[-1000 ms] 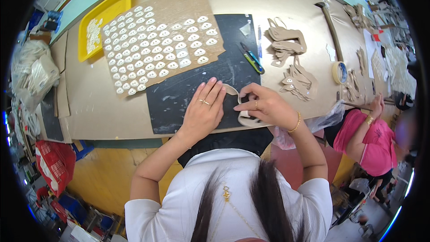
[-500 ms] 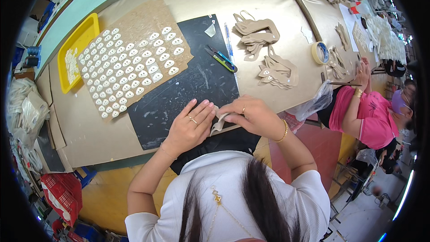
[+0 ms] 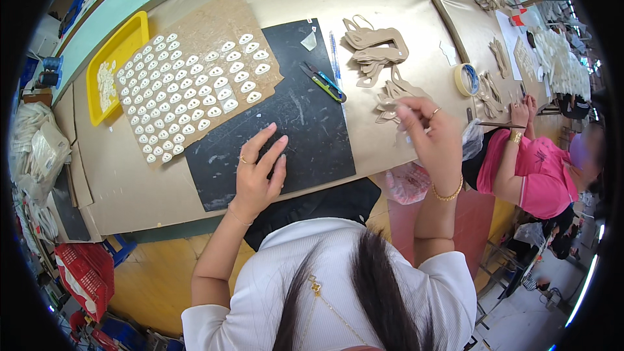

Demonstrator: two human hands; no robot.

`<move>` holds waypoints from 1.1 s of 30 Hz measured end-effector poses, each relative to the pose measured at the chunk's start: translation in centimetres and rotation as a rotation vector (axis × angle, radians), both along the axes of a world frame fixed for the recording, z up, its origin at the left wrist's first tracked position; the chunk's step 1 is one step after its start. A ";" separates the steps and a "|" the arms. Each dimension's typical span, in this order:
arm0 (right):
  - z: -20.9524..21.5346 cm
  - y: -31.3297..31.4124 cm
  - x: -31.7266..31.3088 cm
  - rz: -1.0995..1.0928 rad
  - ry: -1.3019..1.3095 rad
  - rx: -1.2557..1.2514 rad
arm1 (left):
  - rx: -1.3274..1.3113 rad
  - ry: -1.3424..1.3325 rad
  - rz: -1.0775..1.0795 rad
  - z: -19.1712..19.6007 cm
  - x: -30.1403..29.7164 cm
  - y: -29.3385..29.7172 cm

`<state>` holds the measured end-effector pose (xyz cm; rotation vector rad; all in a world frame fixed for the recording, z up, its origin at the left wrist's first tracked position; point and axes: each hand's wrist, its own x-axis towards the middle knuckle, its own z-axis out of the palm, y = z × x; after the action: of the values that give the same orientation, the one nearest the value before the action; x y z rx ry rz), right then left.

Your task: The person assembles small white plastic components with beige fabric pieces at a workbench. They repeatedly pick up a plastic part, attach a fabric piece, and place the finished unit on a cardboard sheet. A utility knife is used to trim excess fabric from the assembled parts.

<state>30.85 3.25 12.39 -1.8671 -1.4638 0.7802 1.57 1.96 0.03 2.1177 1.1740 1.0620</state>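
Observation:
My left hand (image 3: 257, 172) lies flat on a black mat (image 3: 305, 123), fingers apart, a ring on one finger, holding nothing. My right hand (image 3: 429, 133) is lifted over the mat's right edge with its fingertips pinched together next to a heap of tan cut-out pieces (image 3: 396, 94). What the fingertips pinch is too small to make out. A cardboard sheet (image 3: 214, 26) covered with rows of several white oval pieces lies at the mat's upper left.
A yellow tray (image 3: 120, 45) sits at the far left. Green-handled snips (image 3: 323, 82) lie on the mat, more tan cut-outs (image 3: 374, 42) beyond it, and a tape roll (image 3: 467, 79) further right. A person in pink (image 3: 526, 169) works at the right.
Both hands were together on a small pale piece at the mat's near edge. My right hand has since lifted away to the right, and my left hand now lies flat on the mat.

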 end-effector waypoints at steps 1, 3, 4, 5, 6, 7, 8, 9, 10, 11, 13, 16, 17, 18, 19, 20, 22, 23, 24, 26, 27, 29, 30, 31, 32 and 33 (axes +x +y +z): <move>0.0 0.4 0.2 -0.013 -0.023 0.017 | 0.002 0.010 0.007 0.1 -0.1 0.0; 0.3 1.0 0.9 -0.046 -0.085 0.048 | 0.001 0.014 0.014 0.0 -0.2 0.0; 0.1 1.2 1.4 -0.070 -0.022 0.074 | -0.007 0.013 0.023 0.0 -0.3 -0.1; -0.3 1.5 1.8 -0.092 0.043 0.102 | -0.007 0.012 0.029 -0.1 -0.5 0.0; -0.9 1.6 2.3 -0.114 0.109 0.130 | -0.008 0.002 0.029 -0.3 -0.5 0.0; -1.3 1.6 3.1 -0.140 0.164 0.137 | -0.010 -0.009 0.030 -0.4 -0.3 -0.1; -2.1 1.8 4.0 -0.155 0.229 0.141 | -0.016 -0.015 0.032 -0.4 -0.3 -0.1; -2.9 1.7 5.0 -0.175 0.295 0.147 | -0.019 -0.021 0.029 -0.3 -0.2 -0.1; -4.1 1.5 6.1 -0.222 0.319 0.123 | -0.022 -0.027 0.027 -0.3 -0.2 -0.1; -5.6 1.2 7.4 -0.268 0.346 0.096 | -0.027 -0.027 0.028 -0.3 -0.2 -0.1; -7.5 0.6 9.3 -0.340 0.140 -0.014 | -0.036 -0.029 0.032 -0.2 -0.2 -0.1; -9.4 0.4 10.5 -0.381 -0.430 -0.100 | -0.042 -0.040 0.044 -0.4 -0.3 -0.1; -9.8 0.2 10.3 -0.387 -0.527 -0.017 | -0.041 -0.039 0.046 -0.3 -0.3 -0.1; -10.1 0.3 10.1 -0.391 -0.623 0.067 | -0.041 -0.038 0.049 -0.2 -0.3 -0.1; -10.4 0.9 10.1 -0.316 -0.564 0.103 | -0.041 -0.037 0.054 -0.1 -0.4 -0.2; -10.2 2.0 9.5 -0.244 -0.501 0.138 | -0.039 -0.033 0.071 -0.1 -0.7 -0.3; -9.7 4.4 8.3 -0.110 -0.475 0.221 | -0.030 -0.032 0.108 0.1 -1.3 -0.3; -9.5 6.0 7.5 -0.038 -0.505 0.269 | -0.008 -0.020 0.143 0.2 -1.9 -0.3; -9.8 7.3 6.2 0.042 -0.516 0.318 | 0.014 0.008 0.187 0.5 -2.8 -0.2; -10.4 9.1 5.7 0.098 -0.603 0.344 | 0.080 0.083 0.314 1.0 -5.0 0.3; -11.0 10.2 5.9 0.123 -0.643 0.364 | 0.079 0.086 0.389 1.2 -6.1 0.6; -11.8 11.0 6.1 0.148 -0.715 0.326 | 0.088 0.118 0.565 0.9 -9.2 0.8; -11.7 11.1 5.7 0.158 -0.734 0.294 | 0.090 0.153 0.631 0.7 -10.7 0.6; -11.7 11.1 5.4 0.164 -0.759 0.260 | 0.090 0.185 0.692 0.6 -12.2 0.3; -11.8 11.0 5.5 0.175 -0.763 0.263 | 0.087 0.207 0.745 0.4 -13.2 0.0; -11.8 10.9 5.6 0.180 -0.772 0.264 | 0.107 0.249 0.744 0.2 -14.0 -0.2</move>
<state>36.46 14.15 0.57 -1.9296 -2.0933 -0.1109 -12.43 1.75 0.27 1.9571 2.1704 1.1889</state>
